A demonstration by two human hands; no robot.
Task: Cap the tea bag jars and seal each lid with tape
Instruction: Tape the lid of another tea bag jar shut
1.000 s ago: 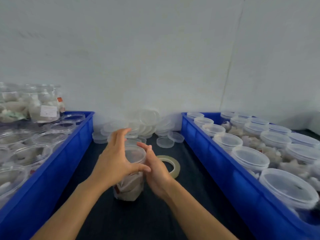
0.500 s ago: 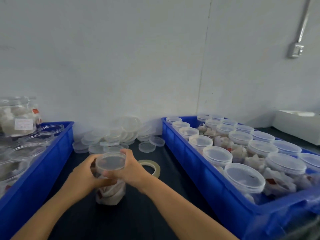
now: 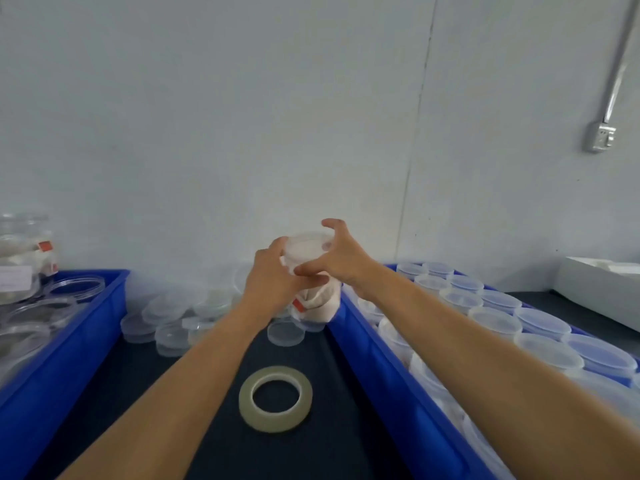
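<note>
Jar in hand: the tea bag jar is being held up off the dark table, above the gap between the two crates and close to the near-left corner of the right one; white bags with a red tag are showing through its wall.
Lid: the lid is sitting on the jar's mouth; whether it is fully seated cannot be told, as the fingers are covering part of the rim.
Left hand: the left hand is wrapping the jar's body from the near-left side, fingers curled round it, apparently steadying it while the top is worked.
Right hand: the right hand is clamping the lid edge from the right, thumb at the near side and fingers arched over the far rim, a hold that suits pressing or turning the lid down.
Tape: the tape roll is lying flat on the table between the forearms, untouched and within easy reach of either hand, presumably kept there for sealing.
Spare lids: loose clear lids are lying heaped at the back of the table against the wall, ready for the next jars.
Left crate: the left blue crate is holding open jars without lids, judged to be the waiting stock.
Right crate: the right blue crate is holding rows of lidded jars, judged to be finished work.
Stage: capping is under way; taping of this jar is not yet begun.
</note>
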